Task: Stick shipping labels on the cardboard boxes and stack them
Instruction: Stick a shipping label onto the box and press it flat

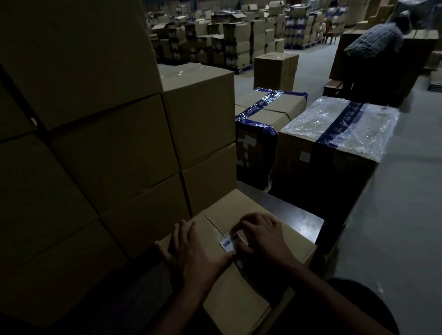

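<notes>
Head view of a dim warehouse. Both forearms reach forward and downward onto the top of a cardboard box (247,258). The left hand (191,251) lies flat on the box's left flap, fingers straight and spread, the thumb extended towards the left edge; it holds nothing. The right hand (263,236) rests on the right flap with its fingers bent downward over a white barcode label (229,243), which lies on the box top beside the taped centre seam; whether these fingers press the label or pinch its edge cannot be told. The box rests partly on a dark, glossy surface (302,219). To the left rises a stack of plain boxes (106,147), close against the working box. Beyond stand two cartons, one bound with blue tape (265,108), the other covered on top with clear plastic film (340,125). The grey floor (409,208) extends to distant rows of stacked cartons (233,36). At the upper right, another person (374,44) bends over boxes.
</notes>
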The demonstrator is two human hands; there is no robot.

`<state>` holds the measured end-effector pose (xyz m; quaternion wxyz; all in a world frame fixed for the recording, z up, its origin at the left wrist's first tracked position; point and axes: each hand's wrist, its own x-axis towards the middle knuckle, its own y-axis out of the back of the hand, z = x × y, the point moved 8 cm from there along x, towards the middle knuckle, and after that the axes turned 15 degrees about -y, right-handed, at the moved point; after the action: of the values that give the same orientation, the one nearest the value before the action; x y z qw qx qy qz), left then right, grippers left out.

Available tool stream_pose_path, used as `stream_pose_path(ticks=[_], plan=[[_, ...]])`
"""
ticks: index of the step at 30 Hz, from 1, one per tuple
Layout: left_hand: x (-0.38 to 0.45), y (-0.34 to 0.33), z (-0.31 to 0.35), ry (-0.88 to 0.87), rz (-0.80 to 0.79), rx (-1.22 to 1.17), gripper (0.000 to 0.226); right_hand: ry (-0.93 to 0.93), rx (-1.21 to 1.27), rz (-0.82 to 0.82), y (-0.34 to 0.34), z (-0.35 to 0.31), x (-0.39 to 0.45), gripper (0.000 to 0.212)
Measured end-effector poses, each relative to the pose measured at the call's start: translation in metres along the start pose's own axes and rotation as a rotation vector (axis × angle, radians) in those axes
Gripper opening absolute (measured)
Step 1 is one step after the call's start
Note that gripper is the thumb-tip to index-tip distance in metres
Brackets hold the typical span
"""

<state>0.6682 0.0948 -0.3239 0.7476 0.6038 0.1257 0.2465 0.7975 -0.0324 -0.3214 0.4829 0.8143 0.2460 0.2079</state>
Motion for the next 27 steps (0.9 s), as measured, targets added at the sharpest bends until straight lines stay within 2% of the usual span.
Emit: stream_pose_path(ticks=[9, 13, 17, 23, 27], plan=[[0.001, 0.0, 0.0, -0.008, 0.001, 0.016, 0.149, -0.02, -0.004, -0.036, 0.0, 0.002, 0.001, 0.045], [0.0, 0.0, 0.0, -0.012, -0.004, 0.025, 0.15, -0.02, -0.006, -0.049, 0.0, 0.002, 0.002, 0.054], [0.001, 0.001, 0.0, -0.005, -0.002, 0.009, 0.149, -0.039, 0.043, -0.044, 0.004, 0.005, 0.004, 0.05], [0.003, -0.001, -0.002, 0.0, -0.008, 0.044, 0.147, -0.146, 0.059, 0.047, 0.008, 0.007, -0.027, 0.066], [0.011, 0.0, -0.001, -0.09, 0.015, 0.066, 0.148, -0.134, -0.001, 0.22, 0.004, 0.005, -0.059, 0.048]])
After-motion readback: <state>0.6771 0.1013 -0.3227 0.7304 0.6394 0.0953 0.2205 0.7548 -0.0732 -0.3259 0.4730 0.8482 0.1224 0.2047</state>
